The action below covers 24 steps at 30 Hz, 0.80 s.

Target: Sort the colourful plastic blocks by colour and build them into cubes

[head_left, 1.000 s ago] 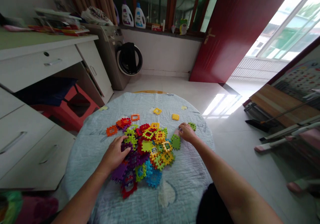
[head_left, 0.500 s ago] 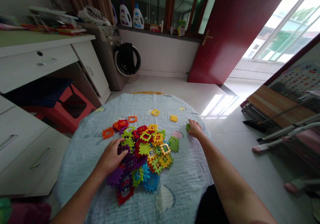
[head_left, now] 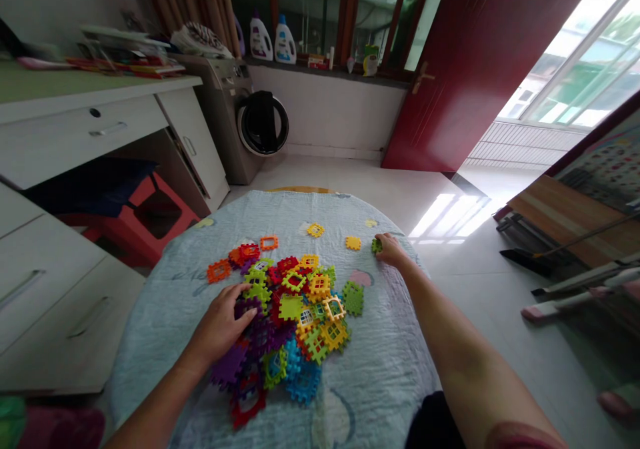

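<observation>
A heap of plastic interlocking building blocks with notched edges (head_left: 291, 307) lies on the cloth-covered round table (head_left: 380, 355). My left hand (head_left: 223, 322) rests at the heap's left side, thumb and fingers apart, beside light green blocks (head_left: 257, 292) and a purple block (head_left: 231, 365). At the table's right edge, my right hand (head_left: 391, 249) has its fingers closed on a small green block (head_left: 377, 246), which they partly cover. A flat yellow block (head_left: 353, 243) and a yellow frame block (head_left: 315, 230) lie apart from the heap, as does a darker green block (head_left: 353, 298).
Orange blocks (head_left: 219, 271) lie left of the heap. A red stool (head_left: 155, 215) stands beyond the table's left side, near the white cabinet (head_left: 45, 289). Behind are a washing machine (head_left: 230, 122) with its door open and a red door (head_left: 450, 89).
The view has shifted slightly, so the scene sits a little differently. Both hands keep almost the same places on the table, and the green block is still in my right fingers.
</observation>
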### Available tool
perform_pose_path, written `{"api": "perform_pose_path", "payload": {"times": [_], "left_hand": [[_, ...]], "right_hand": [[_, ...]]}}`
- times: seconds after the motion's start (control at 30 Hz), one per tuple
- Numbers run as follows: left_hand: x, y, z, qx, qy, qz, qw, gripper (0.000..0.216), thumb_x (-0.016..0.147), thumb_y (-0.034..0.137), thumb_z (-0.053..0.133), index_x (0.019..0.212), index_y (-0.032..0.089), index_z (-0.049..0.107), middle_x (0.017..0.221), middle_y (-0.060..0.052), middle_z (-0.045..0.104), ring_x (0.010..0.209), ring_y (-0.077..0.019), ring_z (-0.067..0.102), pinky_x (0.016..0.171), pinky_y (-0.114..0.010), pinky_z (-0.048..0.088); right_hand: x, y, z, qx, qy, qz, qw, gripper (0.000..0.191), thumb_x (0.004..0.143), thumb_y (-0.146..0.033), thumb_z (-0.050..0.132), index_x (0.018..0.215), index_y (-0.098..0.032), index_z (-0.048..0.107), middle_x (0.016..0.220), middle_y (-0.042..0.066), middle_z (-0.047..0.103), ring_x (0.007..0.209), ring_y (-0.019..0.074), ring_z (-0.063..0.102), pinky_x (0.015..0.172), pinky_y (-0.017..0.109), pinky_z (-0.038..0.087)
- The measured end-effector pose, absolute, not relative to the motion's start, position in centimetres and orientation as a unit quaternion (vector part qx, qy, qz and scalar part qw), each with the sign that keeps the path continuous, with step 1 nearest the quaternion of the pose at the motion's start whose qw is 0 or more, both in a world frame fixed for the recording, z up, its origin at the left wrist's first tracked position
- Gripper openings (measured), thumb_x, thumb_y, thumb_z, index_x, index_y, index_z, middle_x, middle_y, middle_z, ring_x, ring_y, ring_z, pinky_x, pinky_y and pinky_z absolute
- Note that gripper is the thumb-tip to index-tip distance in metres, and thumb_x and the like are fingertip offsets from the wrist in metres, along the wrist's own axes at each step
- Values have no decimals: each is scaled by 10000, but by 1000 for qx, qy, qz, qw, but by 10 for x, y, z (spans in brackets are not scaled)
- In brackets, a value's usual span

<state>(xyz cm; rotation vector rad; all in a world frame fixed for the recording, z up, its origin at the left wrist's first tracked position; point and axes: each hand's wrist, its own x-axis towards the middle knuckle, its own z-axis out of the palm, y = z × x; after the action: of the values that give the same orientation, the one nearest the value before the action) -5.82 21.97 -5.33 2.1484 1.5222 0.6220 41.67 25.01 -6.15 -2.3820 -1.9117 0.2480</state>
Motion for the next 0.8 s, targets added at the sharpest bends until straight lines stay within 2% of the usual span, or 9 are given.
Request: {"api": "perform_pose_path", "payload": {"times": [0.1,0.23,0.4,0.53,0.67,0.8], "left_hand": [[-58,220,-53,775,549,229,215,477,741,411,548,1138,147,567,1151,-124,599,1088,-269,578,994,-437,447],[-58,220,-54,776,545,243,206,437,748,395,544,1116,161,569,1158,-118,579,1110,-265,557,1019,-436,426],[-58,219,-55,778,542,258,184,397,754,383,547,1091,175,575,1189,-119,539,1157,-277,515,1058,-468,381],[-60,219,-59,773,556,258,164,413,747,392,549,1096,173,585,1230,-134,501,1204,-297,479,1066,-477,371],[-60,219,-62,770,560,255,166,459,738,399,551,1139,174,561,1259,-136,500,1230,-308,461,1057,-494,378],[-56,217,-63,771,555,249,190,515,744,406,551,1201,171,526,1300,-132,490,1242,-296,463,1079,-480,358]], "right_hand": [[421,253,-65,-780,-619,87,30,636,638,-118,617,1266,-156,521,1242,123,535,1116,238,501,914,293,353],[420,250,-60,-787,-611,82,33,732,643,-185,655,1345,-169,449,1356,132,468,1180,278,460,952,352,347],[381,254,-52,-761,-640,66,79,586,753,-276,596,1321,-199,474,1369,101,484,1210,286,433,966,380,347],[349,269,-54,-758,-644,83,64,548,794,-271,576,1324,-193,459,1287,119,562,1172,302,468,924,391,366],[341,280,-57,-749,-653,93,62,578,768,-162,573,1332,-164,448,1245,128,587,1121,248,520,942,344,354],[340,282,-56,-734,-669,98,63,607,768,-128,551,1360,-150,417,1262,116,571,1114,215,528,972,318,336]]}}
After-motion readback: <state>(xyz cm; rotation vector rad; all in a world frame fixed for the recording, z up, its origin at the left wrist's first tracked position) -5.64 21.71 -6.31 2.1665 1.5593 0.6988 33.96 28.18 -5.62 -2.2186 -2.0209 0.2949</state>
